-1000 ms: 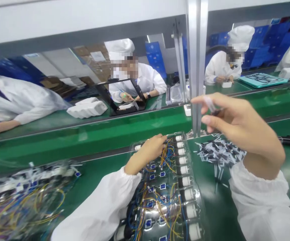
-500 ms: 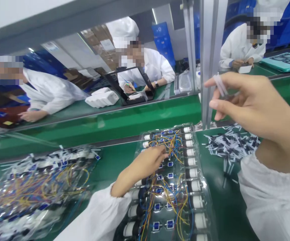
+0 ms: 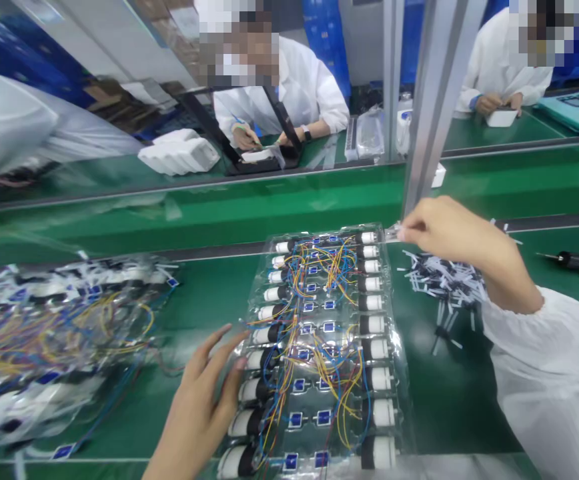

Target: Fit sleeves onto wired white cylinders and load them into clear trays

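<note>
Your right hand's grip is pinched nearly closed on something small and pale at the far right corner of the tray, though what it pinches is too small to make out. Your left hand lies flat and open, holding nothing, fingers resting on the tray's left edge at about 8 o'clock.

The clear tray sits in the middle of the green worktop, filled with rows of small motors and tangled wires. A pile of sleeves lies just beside it at 3 o'clock; another wire-filled tray lies well apart at 9 o'clock.

You seem to be steadying the tray while working at its top row. The next move likely calls for a firm left-hand press and a fine right-hand pinch.
</note>
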### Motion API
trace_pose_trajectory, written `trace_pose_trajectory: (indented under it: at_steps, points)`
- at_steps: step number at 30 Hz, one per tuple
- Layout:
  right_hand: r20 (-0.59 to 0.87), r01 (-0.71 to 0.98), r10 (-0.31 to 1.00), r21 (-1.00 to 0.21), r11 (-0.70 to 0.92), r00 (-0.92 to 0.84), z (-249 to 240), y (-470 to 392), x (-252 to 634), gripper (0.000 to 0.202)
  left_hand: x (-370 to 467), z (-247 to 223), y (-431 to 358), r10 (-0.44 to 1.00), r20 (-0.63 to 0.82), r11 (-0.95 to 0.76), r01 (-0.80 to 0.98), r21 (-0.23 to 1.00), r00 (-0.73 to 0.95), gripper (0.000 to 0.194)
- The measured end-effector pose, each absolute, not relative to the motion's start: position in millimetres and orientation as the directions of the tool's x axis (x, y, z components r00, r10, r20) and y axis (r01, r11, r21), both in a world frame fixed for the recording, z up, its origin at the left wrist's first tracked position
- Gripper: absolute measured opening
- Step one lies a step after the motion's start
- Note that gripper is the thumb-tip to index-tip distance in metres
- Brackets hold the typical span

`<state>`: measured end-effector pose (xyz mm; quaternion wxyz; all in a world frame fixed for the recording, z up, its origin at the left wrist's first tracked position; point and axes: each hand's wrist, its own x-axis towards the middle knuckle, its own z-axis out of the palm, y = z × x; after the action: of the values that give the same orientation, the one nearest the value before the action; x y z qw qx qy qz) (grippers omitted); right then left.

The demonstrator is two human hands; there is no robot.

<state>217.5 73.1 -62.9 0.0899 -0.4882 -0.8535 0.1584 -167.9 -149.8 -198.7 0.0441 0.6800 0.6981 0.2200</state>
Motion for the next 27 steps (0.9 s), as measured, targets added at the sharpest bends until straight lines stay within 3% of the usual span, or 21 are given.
trace_pose_trajectory:
  at_steps: [4, 7, 9, 12, 17, 22, 27]
  points:
    - [-0.215, 0.785, 0.764, -0.307, 0.538, -0.608, -93, 66, 219, 0.025, -182, -219, -148, 0.951, 0.045, 0.233, 0.807, 0.543, -0.305, 0.053]
    - [-0.302, 0.791, 0.732, -0.209, 0.575, -0.611, -109, 60, 229, 0.02, -185, -227, -140, 0.96, 0.038, 0.21, 0.805, 0.555, -0.276, 0.055]
    - [-0.275, 0.786, 0.737, -0.176, 0.593, -0.618, -111, 56, 235, 0.01, -187, -229, -137, 0.968, 0.08, 0.159, 0.825, 0.542, -0.239, 0.053]
    - [-0.137, 0.731, 0.725, -0.261, 0.631, -0.675, -103, 56, 233, 0.024, -191, -232, -136, 0.971, 0.088, 0.145, 0.835, 0.53, -0.224, 0.049]
    - [-0.022, 0.555, 0.631, -0.5, 0.664, -0.775, -102, 74, 181, 0.029, -200, -242, -134, 0.959, 0.169, 0.109, 0.844, 0.525, -0.229, 0.047]
    - [-0.176, 0.588, 0.597, -0.524, 0.617, -0.783, -123, 108, 123, 0.036, -202, -250, -140, 0.956, 0.205, 0.078, 0.856, 0.511, -0.209, 0.045]
    - [-0.381, 0.657, 0.542, -0.53, 0.535, -0.749, -135, 131, 96, 0.054, -213, -233, -131, 0.972, 0.145, 0.081, 0.843, 0.532, -0.185, 0.049]
